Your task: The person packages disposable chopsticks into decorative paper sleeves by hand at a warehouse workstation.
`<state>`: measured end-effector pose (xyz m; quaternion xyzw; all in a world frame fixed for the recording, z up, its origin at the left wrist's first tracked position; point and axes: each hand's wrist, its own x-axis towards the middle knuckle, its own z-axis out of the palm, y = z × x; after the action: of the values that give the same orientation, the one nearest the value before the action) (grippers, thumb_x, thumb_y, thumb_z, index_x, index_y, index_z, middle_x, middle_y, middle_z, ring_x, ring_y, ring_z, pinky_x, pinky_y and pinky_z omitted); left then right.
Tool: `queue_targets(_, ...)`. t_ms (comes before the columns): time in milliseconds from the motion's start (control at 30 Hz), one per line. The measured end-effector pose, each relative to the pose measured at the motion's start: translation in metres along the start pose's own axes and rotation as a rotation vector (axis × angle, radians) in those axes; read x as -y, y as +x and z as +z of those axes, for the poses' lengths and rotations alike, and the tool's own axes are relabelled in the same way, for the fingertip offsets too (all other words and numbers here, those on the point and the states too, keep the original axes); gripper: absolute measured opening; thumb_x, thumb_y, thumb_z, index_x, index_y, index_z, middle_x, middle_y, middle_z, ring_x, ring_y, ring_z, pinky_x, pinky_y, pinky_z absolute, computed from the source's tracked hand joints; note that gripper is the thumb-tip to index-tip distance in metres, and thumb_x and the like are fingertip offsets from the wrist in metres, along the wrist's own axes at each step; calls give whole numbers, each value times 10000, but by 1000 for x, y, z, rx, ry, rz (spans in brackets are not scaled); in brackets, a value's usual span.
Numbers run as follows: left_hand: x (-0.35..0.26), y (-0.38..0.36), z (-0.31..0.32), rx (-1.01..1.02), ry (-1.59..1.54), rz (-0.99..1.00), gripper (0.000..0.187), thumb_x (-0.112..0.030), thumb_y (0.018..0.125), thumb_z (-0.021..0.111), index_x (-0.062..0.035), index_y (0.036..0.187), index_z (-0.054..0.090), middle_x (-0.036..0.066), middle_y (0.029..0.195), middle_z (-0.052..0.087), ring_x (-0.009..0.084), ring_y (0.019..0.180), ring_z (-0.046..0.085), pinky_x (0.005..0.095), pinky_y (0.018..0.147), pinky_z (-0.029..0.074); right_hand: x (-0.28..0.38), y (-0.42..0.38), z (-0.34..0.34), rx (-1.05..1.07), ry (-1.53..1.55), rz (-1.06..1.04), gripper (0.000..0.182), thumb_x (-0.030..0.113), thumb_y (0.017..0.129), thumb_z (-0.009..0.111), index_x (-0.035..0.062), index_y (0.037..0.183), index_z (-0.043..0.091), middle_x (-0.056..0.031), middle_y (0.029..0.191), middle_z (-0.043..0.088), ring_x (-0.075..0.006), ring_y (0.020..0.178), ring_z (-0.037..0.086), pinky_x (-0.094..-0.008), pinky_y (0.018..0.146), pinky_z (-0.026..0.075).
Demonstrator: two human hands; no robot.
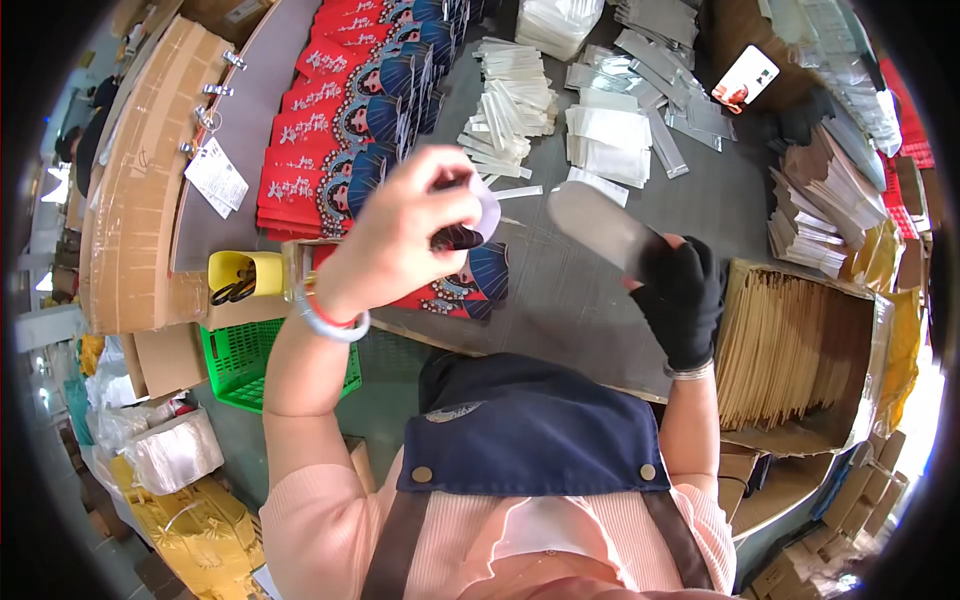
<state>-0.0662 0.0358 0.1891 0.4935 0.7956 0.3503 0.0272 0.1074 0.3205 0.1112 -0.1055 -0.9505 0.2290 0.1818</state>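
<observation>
My left hand (405,235) is curled around a small pale lilac, rounded thing (487,210), perhaps a roll of tape, blurred by motion. Black covers show on some of its fingers. Below that hand, a red and blue printed packet (485,280) with a picture of a costumed figure lies at the table's near edge. In a black fingerless glove, my right hand (685,295) pinches one end of a pale translucent strip (598,225). The strip points up and left over the grey table (560,310), its outline smeared.
Rows of red printed packets (310,130) overlap at the back left. White paper slips (510,105) and clear plastic sleeves (610,135) lie behind my hands, near a phone-like white card (745,78). A carton of brown envelopes (790,345) stands right; a yellow holder (245,272) and green basket (240,360) left.
</observation>
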Motion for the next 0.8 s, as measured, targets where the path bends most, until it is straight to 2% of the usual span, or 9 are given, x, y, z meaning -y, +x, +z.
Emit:
queue_targets(100, -25, 14, -43, -234, 178, 100, 287, 53, 616, 743, -53, 819, 570, 131, 1194, 542, 263, 949, 615, 338, 808, 515, -11, -13, 6, -6, -5, 79, 604, 234, 596, 865, 88, 1122, 605, -107, 1033, 602, -322, 982, 575, -426, 845, 461)
queue_targets(167, 0, 18, -48, -289, 382, 33, 287, 66, 617, 735, -49, 822, 571, 145, 1249, 529, 310, 1024, 604, 360, 832, 517, -8, -18, 7, 23, -30, 66, 590, 256, 607, 858, 89, 1114, 609, -109, 1040, 602, -320, 981, 575, -428, 846, 459)
queue_targets(233, 60, 9, -37, -200, 587, -84, 294, 76, 615, 735, -42, 846, 595, 170, 1306, 506, 371, 1142, 549, 413, 919, 495, -9, -24, 13, 37, -56, 60, 581, 274, 612, 853, 90, 1107, 611, -110, 1043, 603, -323, 978, 574, -434, 847, 457)
queue_targets(300, 98, -23, -4, -94, 923, -156, 292, -28, 638, 765, -30, 911, 659, 198, 1305, 503, 397, 1229, 478, 483, 1033, 420, -5, -29, 15, 35, -57, 12, 587, 298, 615, 849, 91, 1110, 608, -108, 1045, 603, -321, 979, 573, -440, 848, 446)
queue_targets(333, 91, -33, 28, -115, 593, -292, 276, -96, 658, 774, -28, 907, 675, 194, 1277, 526, 384, 1203, 497, 465, 1025, 423, -4, -28, 17, 28, -62, -9, 591, 310, 616, 846, 91, 1111, 607, -107, 1045, 604, -319, 980, 572, -443, 849, 440)
queue_targets(400, 73, -57, 106, -143, 240, -351, 359, -223, 677, 830, -27, 945, 693, 189, 1238, 556, 372, 1180, 509, 444, 1015, 419, -4, -31, 23, 66, -55, -17, 605, 322, 613, 844, 89, 1116, 603, -103, 1046, 604, -312, 987, 570, -443, 858, 423)
queue_targets(500, 40, -70, 160, -159, 333, -553, 800, -386, 624, 866, -23, 1264, 551, 194, 1382, 414, 398, 1277, 367, 509, 1055, 324, 0, -31, 24, 143, -70, -42, 617, 336, 607, 840, 90, 1118, 597, -96, 1046, 604, -300, 995, 566, -441, 872, 399)
queue_targets(567, 48, -93, 172, -215, 348, -643, 851, -365, 616, 876, -4, 1298, 517, 208, 1399, 395, 414, 1316, 321, 516, 1085, 289, 2, -31, 24, 183, -94, -50, 616, 338, 602, 838, 92, 1114, 598, -90, 1046, 605, -293, 998, 565, -441, 880, 390)
queue_targets(800, 62, -116, 171, -300, 99, -519, 906, -367, 606, 885, 14, 1319, 476, 210, 1422, 357, 468, 1325, 274, 573, 1102, 218, 14, -35, 31, 349, -109, -95, 605, 327, 588, 834, 101, 1103, 612, -82, 1053, 611, -289, 1011, 568, -446, 887, 391)
